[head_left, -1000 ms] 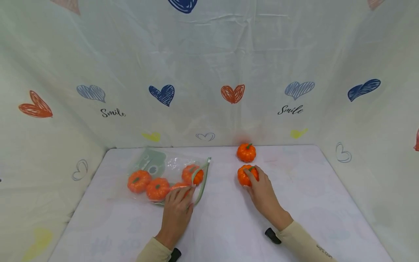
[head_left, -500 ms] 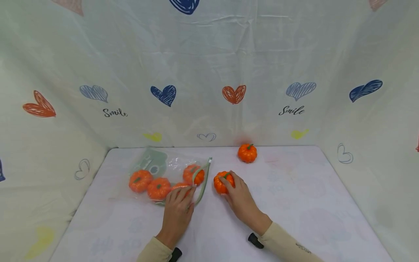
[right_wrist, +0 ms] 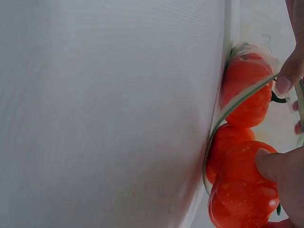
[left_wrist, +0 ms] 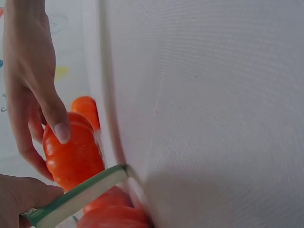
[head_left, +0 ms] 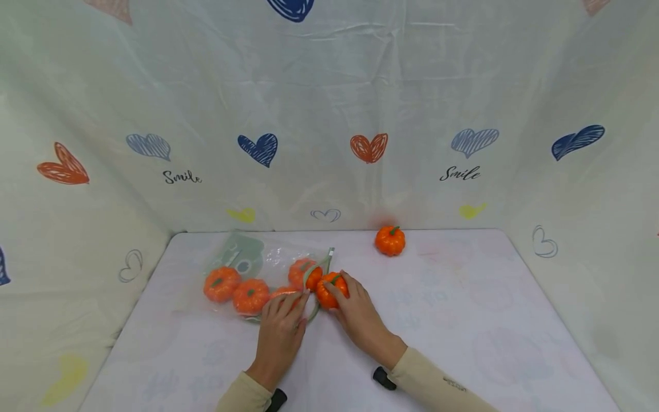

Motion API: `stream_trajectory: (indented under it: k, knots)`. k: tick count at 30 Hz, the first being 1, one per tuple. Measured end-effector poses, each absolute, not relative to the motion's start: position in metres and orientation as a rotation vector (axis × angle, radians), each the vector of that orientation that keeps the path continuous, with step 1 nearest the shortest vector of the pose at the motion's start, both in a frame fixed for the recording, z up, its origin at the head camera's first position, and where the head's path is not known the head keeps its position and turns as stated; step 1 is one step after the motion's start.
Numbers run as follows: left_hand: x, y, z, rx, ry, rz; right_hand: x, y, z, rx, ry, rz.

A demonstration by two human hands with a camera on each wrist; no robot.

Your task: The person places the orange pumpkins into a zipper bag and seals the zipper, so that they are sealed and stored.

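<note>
My right hand (head_left: 342, 292) grips a small orange pumpkin (head_left: 327, 290) right at the mouth of a clear zip bag (head_left: 257, 260) lying on the white table (head_left: 453, 320). My left hand (head_left: 292, 302) pinches the bag's green zip rim (head_left: 312, 273) and holds the mouth apart. Several orange pumpkins lie inside the bag; one (head_left: 221, 284) is at its far left. In the left wrist view, the green rim (left_wrist: 80, 194) runs under the held pumpkin (left_wrist: 71, 152). In the right wrist view, my thumb (right_wrist: 280, 166) presses the held pumpkin (right_wrist: 242, 190) next to the rim (right_wrist: 237, 104).
One more orange pumpkin (head_left: 390, 240) sits alone near the back edge of the table, right of the bag. A white cloth with heart prints (head_left: 368, 147) walls the table at the back and both sides. My sleeves reach in from the front edge.
My right hand has carried its pumpkin leftwards across the table, from beside the lone pumpkin to the bag's mouth. The left hand has stayed on the bag's rim.
</note>
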State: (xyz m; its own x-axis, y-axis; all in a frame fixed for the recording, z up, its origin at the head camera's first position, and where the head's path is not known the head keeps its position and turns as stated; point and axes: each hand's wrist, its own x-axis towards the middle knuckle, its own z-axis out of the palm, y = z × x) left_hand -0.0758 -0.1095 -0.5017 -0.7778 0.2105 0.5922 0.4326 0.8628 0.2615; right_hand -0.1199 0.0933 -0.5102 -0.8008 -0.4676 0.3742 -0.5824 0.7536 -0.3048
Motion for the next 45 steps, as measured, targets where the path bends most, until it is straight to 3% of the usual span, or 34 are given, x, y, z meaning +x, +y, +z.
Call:
stream_trajectory:
  k: [25,33,45]
  knots:
    - [-0.079,-0.109,-0.505,-0.51,-2.386,-0.511,-0.144,0.052,-0.524,0.836,-2.621,0.46]
    - [-0.079,-0.108,-0.507,-0.513,-2.371,-0.509,-0.14,0.058,-0.52,0.844,-2.661,0.54]
    - [-0.081,-0.109,-0.504,-0.511,-2.376,-0.475,-0.136,0.076,-0.518,0.587,-2.739,0.47]
